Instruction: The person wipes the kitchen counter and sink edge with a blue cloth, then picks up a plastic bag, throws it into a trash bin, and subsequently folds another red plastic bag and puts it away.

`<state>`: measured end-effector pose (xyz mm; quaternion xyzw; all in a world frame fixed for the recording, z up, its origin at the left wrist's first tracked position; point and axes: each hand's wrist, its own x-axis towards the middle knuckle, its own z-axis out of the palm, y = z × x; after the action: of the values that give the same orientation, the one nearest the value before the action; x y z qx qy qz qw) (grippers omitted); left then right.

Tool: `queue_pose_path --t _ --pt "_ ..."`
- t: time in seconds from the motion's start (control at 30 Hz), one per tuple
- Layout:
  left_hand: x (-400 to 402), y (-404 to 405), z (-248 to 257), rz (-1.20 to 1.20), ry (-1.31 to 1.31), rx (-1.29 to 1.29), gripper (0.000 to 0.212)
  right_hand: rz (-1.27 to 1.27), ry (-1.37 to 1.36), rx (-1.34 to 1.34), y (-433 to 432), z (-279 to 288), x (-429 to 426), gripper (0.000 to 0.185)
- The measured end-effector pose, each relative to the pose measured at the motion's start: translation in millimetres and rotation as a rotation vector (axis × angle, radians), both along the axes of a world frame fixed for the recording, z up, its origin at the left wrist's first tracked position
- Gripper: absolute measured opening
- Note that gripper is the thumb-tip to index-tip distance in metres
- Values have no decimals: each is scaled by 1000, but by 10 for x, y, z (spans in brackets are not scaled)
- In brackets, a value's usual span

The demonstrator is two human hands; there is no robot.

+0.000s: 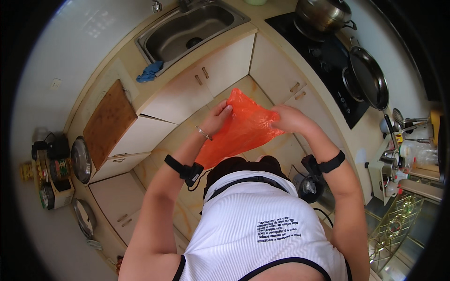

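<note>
An orange-red plastic bag (242,123) is stretched between my two hands, above the tiled floor and in front of my body. My left hand (221,114) pinches its edge near the upper corner, the thumb lying on top. At the other side my right hand (290,118) grips the bunched film, its fingertips partly hidden in the folds. One corner of the bag points away from me, and its lower end hangs towards my left forearm.
Ahead is a steel sink (190,31) with a blue cloth (149,71) at its corner. A wooden cutting board (110,123) overhangs the left counter edge. On the right, a frying pan (369,75) and a steel pot (323,17) sit on the black hob (325,63). A waste bin (309,188) stands beside me.
</note>
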<state>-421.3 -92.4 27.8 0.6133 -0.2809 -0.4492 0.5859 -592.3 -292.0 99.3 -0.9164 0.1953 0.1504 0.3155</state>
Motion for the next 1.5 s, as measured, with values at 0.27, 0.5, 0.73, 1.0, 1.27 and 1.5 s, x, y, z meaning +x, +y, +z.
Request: queue_pose_path --t 0.27,0.5,0.73,1.0,1.27,1.5 --pt "-312 361 365 -261 -502 -74 12 -440 249 658 -510 -501 -44 73" --pt "-778 400 411 -503 -691 -141 12 -1059 -238 610 -358 -1429 30 49" --pt "-665 346 400 -469 -651 -116 12 -718 -295 943 -270 -1141 104 34" --pt "-323 126 442 -81 -639 -131 10 -401 -315 994 337 -117 100 42" --pt "-236 16 453 1 -439 -179 14 -264 -370 970 471 116 28 45" --pt "-153 -90 544 159 -613 -86 10 -148 -378 648 310 112 -21 45"
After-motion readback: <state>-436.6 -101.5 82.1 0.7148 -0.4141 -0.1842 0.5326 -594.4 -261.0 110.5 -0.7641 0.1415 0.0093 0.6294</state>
